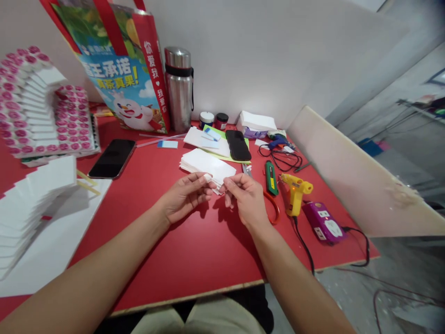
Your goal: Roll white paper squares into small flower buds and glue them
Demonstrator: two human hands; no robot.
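We've got stack [204, 162] just beyond left hand [186, 197] (pinching white bit [207, 176]), long axis slanting near-right, near end by right hand [246, 197] (grip unclear).

On the flat red tabletop [198, 260], a stack of white rectangular cards [205, 162] is placed at the centre, flanked on the left by a flat black smartphone [111, 158] and on the right by a yellow plastic glue gun [295, 195], with a cylindrical steel flask [180, 95] set behind.

Moderate light; soft shadows on red tabletop [194, 260]; edges stretched, far right blurred.
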